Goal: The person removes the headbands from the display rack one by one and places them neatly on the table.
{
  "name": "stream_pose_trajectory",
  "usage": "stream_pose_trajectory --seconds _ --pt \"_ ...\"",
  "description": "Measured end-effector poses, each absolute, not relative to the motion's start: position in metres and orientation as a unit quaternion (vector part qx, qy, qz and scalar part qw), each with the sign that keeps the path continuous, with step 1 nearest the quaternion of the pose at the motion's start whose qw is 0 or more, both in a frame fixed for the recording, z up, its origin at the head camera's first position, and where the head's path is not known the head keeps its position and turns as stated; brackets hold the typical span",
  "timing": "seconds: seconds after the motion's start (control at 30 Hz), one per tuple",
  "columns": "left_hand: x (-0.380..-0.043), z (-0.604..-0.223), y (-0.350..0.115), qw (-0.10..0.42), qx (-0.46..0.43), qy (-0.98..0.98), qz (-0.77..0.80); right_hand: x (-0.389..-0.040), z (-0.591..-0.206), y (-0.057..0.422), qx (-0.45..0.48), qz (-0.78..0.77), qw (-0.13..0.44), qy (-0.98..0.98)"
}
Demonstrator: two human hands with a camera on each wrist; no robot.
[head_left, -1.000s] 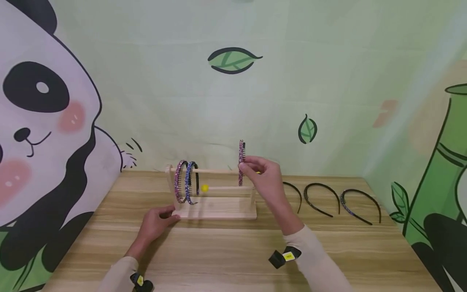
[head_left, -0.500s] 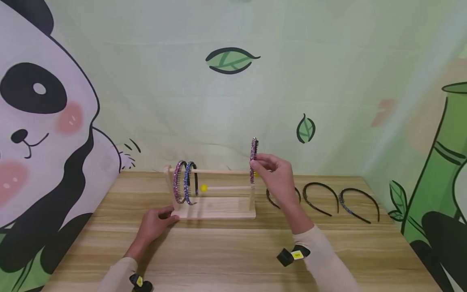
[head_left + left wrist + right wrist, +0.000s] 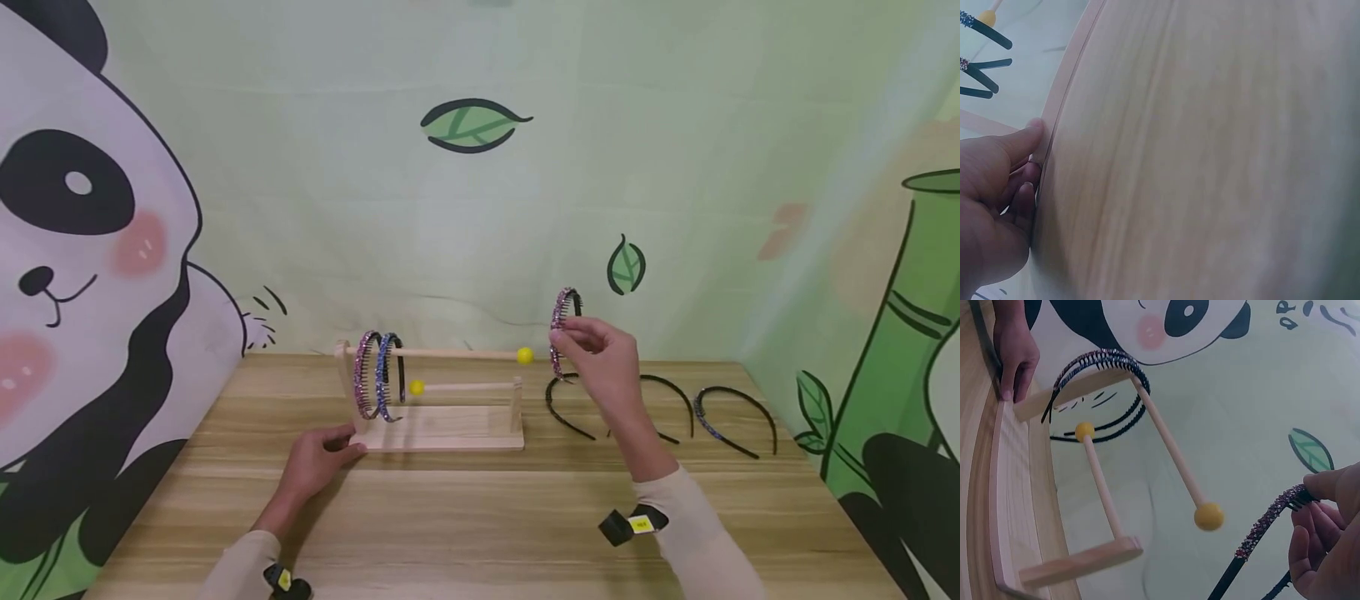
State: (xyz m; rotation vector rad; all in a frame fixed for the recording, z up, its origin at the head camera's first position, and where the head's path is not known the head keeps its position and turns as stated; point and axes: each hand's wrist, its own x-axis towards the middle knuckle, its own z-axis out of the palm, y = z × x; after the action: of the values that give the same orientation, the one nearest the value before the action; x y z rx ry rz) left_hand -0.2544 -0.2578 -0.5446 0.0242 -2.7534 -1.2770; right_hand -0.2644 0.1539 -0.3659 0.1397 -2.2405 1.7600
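My right hand (image 3: 606,357) pinches a glittery pink toothed headband (image 3: 557,323) between thumb and fingers, in the air just right of a wooden rack (image 3: 442,440). In the right wrist view its sparkling band and black ends hang apart from the upper rod's yellow ball (image 3: 1209,516). On that upper rod, toward the left, hang a pink headband (image 3: 361,375) and a blue headband (image 3: 383,375). At the rack's left front corner my left hand (image 3: 318,458) holds the base, thumb at the front edge. A second yellow ball (image 3: 417,387) tips the lower rod.
Three headbands lie on the wooden table to the right of the rack: one black headband (image 3: 553,410) partly behind the right arm, another black one (image 3: 681,395), and a blue-trimmed one (image 3: 701,408). A printed cloth backdrop (image 3: 337,208) stands behind the table.
My right hand has carried the pink headband rightward, from over the upper rod to beyond its yellow ball, and the headband has turned slightly. The left hand stays at the base.
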Motion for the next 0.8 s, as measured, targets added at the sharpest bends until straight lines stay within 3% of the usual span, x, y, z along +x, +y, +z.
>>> stream_pose_trajectory --seconds 0.8 --pt "-0.256 -0.548 -0.26 0.045 0.013 -0.906 -0.42 -0.257 -0.388 0.22 -0.021 0.53 0.201 -0.824"
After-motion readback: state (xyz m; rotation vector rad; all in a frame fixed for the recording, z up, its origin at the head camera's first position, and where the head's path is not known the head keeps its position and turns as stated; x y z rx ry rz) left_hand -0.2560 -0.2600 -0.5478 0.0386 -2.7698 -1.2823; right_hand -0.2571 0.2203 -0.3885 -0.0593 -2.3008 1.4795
